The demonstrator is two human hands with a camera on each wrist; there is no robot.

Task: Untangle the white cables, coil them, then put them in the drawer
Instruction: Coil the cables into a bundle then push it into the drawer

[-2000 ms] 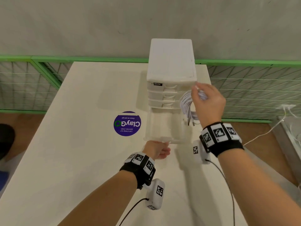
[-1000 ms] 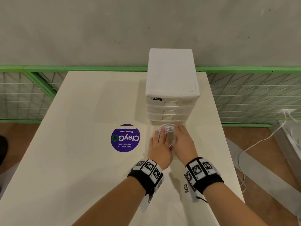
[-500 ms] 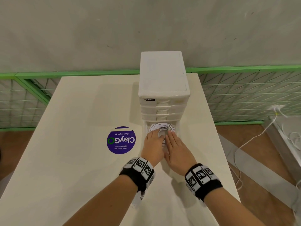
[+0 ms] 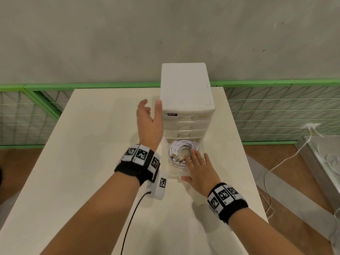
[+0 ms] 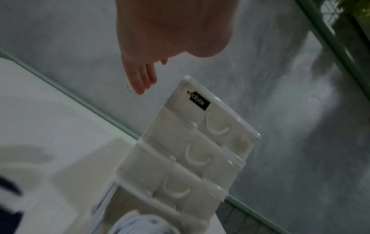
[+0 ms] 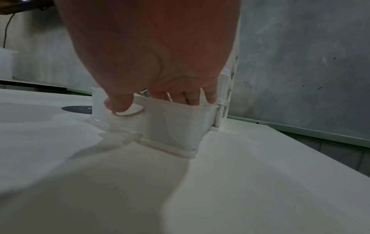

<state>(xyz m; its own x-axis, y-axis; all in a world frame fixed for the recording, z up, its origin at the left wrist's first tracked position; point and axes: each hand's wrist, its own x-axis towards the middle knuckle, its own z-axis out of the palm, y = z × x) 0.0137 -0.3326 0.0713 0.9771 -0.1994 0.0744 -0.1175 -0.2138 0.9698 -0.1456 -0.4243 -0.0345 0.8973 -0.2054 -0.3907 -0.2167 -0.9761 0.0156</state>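
A white drawer unit [image 4: 185, 89] stands at the table's far edge, its bottom drawer [image 4: 201, 144] pulled out. The coiled white cables [image 4: 179, 147] lie inside that drawer. My right hand [image 4: 195, 162] lies flat over the coil's near side with straight fingers. In the right wrist view its thumb [image 6: 120, 103] touches the handle on the drawer [image 6: 172, 123] front. My left hand [image 4: 150, 111] is raised, fingers relaxed and holding nothing, next to the unit's top left corner. The left wrist view shows its fingers [image 5: 140, 79] above the drawer unit [image 5: 200, 142] and the coil [image 5: 140, 224] below.
The cream table [image 4: 92, 144] has bare room left of the unit. A purple round sticker [image 6: 77, 109] lies on it. A green wire fence [image 4: 36, 115] runs behind the table, below a grey wall. Loose white cords [image 4: 287, 159] trail on the floor at right.
My right hand brought the coil down into the open bottom drawer. My left hand has since lifted off the coil and risen beside the unit's top; my right stays over the coil.
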